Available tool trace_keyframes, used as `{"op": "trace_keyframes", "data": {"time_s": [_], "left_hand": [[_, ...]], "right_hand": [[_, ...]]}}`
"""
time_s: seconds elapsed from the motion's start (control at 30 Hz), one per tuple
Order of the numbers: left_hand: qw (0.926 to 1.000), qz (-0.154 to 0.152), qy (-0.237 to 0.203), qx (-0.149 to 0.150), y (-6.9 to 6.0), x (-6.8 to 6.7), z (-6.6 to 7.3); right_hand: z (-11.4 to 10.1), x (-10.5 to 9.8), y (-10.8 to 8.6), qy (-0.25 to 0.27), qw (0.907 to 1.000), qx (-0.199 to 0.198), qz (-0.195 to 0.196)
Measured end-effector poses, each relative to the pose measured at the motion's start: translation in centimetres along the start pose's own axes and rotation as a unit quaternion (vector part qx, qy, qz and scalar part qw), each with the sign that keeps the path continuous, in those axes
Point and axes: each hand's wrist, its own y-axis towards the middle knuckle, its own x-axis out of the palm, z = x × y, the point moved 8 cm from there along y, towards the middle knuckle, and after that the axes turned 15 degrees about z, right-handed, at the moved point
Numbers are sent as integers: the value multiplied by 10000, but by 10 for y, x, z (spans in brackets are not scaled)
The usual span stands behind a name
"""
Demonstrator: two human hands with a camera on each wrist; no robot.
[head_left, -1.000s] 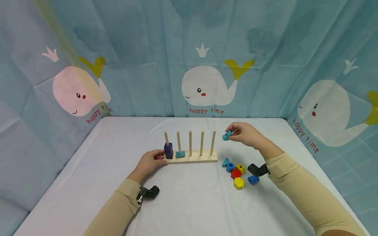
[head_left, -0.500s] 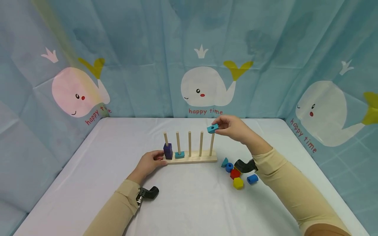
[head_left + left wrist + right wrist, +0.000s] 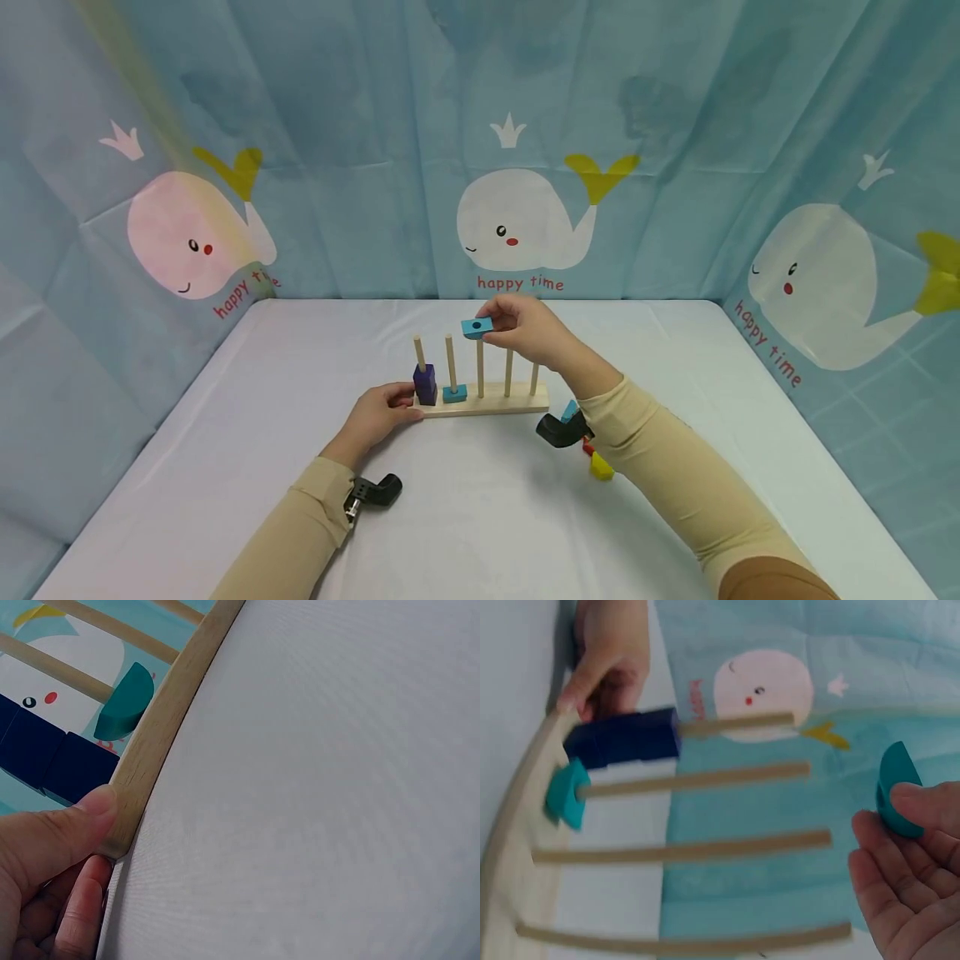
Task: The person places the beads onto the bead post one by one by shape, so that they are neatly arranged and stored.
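Observation:
A wooden base with several upright pegs stands on the table. Dark purple blocks are stacked on its leftmost peg, and a teal half-round block sits low on the second. My left hand grips the base's left end, thumb on its near side. My right hand pinches another teal half-round block between thumb and fingers, raised at the top of the middle peg, its hole showing in the head view.
Right of the base lie a teal piece, a red piece and a yellow piece, partly hidden by the black wrist camera and right sleeve. A whale-print curtain hangs behind the white table.
My right hand has carried the teal block leftward from beyond the rightmost peg to the middle peg. My left hand stays on the base. The right sleeve now covers several loose pieces.

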Motion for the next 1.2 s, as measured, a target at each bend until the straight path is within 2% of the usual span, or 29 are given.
{"op": "trace_keyframes", "data": {"time_s": [0.17,0.3,0.53,1.07,1.2], "left_hand": [[10000,18,-94,0,-1,-1,0],[9999,53,-91,129,0,-1,0],[10000,3,-59,-2,2,1,-3],[9999,-1,-98,-57,0,0,-1],[10000,17,-88,-28,0,0,-1]], "right_hand": [[-7,20,1,10,9997,-162,181],[-7,31,2,-183,9985,-237,465],[1,41,6,-104,9976,-230,652],[16,49,5,-67,9974,224,683],[24,52,3,252,9946,462,892]]}}
